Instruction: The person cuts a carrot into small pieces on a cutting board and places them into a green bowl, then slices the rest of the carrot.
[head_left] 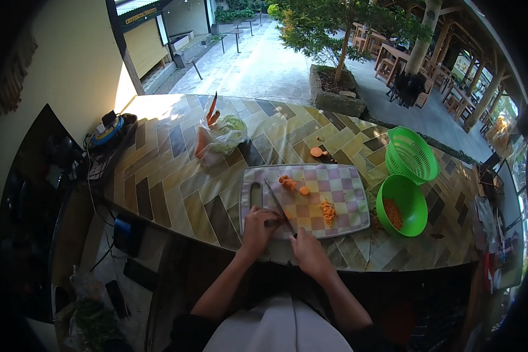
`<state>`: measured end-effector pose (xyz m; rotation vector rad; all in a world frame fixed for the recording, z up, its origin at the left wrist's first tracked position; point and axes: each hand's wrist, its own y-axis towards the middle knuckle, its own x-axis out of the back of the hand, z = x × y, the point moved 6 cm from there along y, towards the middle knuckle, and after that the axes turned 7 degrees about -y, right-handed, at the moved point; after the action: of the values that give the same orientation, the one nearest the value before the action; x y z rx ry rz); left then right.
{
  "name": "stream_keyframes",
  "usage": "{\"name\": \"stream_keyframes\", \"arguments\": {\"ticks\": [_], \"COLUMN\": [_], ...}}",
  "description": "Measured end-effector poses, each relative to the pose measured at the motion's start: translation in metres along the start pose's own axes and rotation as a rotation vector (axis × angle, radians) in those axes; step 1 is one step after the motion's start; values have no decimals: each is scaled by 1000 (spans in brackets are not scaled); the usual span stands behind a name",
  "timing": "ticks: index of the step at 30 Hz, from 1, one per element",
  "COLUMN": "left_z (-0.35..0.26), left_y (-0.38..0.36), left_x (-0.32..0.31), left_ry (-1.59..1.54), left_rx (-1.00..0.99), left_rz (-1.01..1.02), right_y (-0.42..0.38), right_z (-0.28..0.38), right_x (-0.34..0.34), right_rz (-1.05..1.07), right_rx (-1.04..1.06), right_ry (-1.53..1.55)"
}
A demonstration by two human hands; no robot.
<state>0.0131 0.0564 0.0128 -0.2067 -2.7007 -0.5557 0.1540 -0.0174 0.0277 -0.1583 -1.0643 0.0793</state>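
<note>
My right hand (311,253) is wrapped round the handle of a knife (280,203), its blade slanting up and left over the checked cutting board (349,173). Just left of the blade, my left hand (258,230) has its fingers bent and pressed together at the board's near edge. Whatever sits under those fingertips is mostly hidden; a small orange-red bit shows beside them. On the board lie a carrot chunk (287,182), a round carrot slice (304,190) and a small heap of chopped carrot (328,212).
A green bowl (415,210) with chopped carrot stands right of the board, a green colander (412,154) behind it. Carrot ends (317,152) lie beyond the board. A plastic bag (224,136) of vegetables stands back left. A dark tray (112,146) sits at the tiled table's left end.
</note>
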Motion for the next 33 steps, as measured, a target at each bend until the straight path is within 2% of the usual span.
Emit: {"name": "stream_keyframes", "arguments": {"ticks": [5,11,14,17,18,21,25,33], "left_z": [-12,-23,-41,-60,-60,-86,-66,-33], "left_y": [-2,-11,-5,7,12,17,25,32], "left_x": [1,-15,-6,5,2,-21,-52,-40], "left_ry": [88,160,44,67,36,299,325,350], "left_rx": [-17,-196,-208,-265,-260,-298,-157,-3], "left_rz": [-7,-32,-32,-99,-35,62,132,93], "right_y": [1,-24,-32,-40,-42,-49,-60,-85], "right_z": [7,-22,-40,-48,-50,-50,-54,-67], "right_x": [-6,17,30,41,43,47,53,73], "right_rz": [-127,-201,-260,-350,-352,-369,-356,-311], "right_rx": [16,-52,-46,-19,-21,-10,-34,-93], "right_ry": [-119,-151,-81,-95,-75,-54,-121,-151]}}
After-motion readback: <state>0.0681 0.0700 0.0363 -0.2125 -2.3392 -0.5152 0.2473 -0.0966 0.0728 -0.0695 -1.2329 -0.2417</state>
